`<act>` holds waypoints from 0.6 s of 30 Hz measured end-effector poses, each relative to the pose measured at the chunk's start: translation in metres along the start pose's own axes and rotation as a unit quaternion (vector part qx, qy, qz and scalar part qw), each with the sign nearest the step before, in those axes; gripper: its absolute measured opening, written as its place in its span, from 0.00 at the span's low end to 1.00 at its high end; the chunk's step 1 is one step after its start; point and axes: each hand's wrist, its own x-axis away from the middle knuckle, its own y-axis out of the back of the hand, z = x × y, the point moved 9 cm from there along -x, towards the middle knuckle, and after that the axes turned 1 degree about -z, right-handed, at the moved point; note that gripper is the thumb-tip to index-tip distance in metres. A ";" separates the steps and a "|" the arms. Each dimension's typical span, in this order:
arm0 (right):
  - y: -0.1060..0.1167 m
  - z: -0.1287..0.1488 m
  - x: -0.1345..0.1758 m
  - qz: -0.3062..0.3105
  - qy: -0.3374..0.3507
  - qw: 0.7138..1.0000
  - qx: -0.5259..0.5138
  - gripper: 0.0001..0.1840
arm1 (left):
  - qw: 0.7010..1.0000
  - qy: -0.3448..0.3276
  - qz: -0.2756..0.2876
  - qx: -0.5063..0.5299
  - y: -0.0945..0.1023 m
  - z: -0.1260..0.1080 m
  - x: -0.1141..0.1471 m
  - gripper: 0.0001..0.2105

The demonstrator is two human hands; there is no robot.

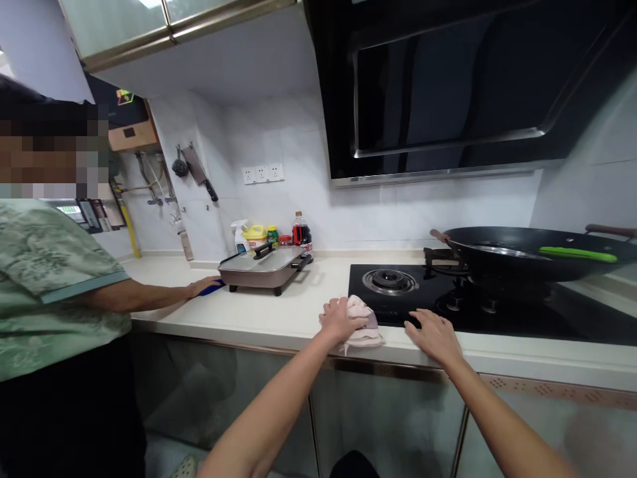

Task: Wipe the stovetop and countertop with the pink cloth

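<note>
My left hand (340, 321) is closed on a pale pink cloth (363, 324), pressed on the white countertop (283, 312) by the left front corner of the black gas stove (398, 307). Part of the cloth hangs toward the counter's front edge. My right hand (436, 336) holds nothing; its fingers are spread and rest at the stove's front edge, to the right of the cloth. The stove's left burner (390, 281) is bare, just beyond my hands.
A large wok (522, 265) with a green-handled utensil (577, 253) sits on the right burner. Left stands a lidded electric pan (263, 269), bottles (301, 232) behind it. A co-worker's hand (202, 287) holds something blue beside the pan. A range hood (438, 93) overhangs the stove.
</note>
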 end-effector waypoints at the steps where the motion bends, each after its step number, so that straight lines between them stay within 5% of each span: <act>1: 0.000 -0.001 0.000 0.001 0.000 1.000 0.001 0.29 | 1.000 -0.007 0.011 -0.021 -0.007 -0.008 -0.005 0.38; 4: -0.001 -0.002 0.001 -0.001 0.003 1.000 0.004 0.28 | 0.998 -0.022 0.017 -0.053 -0.016 -0.016 -0.016 0.39; 8: -0.005 -0.005 0.002 0.003 0.017 1.000 0.009 0.28 | 0.998 -0.056 -0.004 -0.005 -0.006 0.003 -0.018 0.30; 12: -0.008 -0.008 -0.001 0.016 0.018 1.000 0.020 0.28 | 0.998 -0.062 -0.018 0.022 0.014 0.040 -0.013 0.29; 18: -0.009 -0.006 -0.001 0.006 0.025 0.999 0.032 0.29 | 0.997 0.019 -0.066 0.024 0.065 0.119 -0.008 0.33</act>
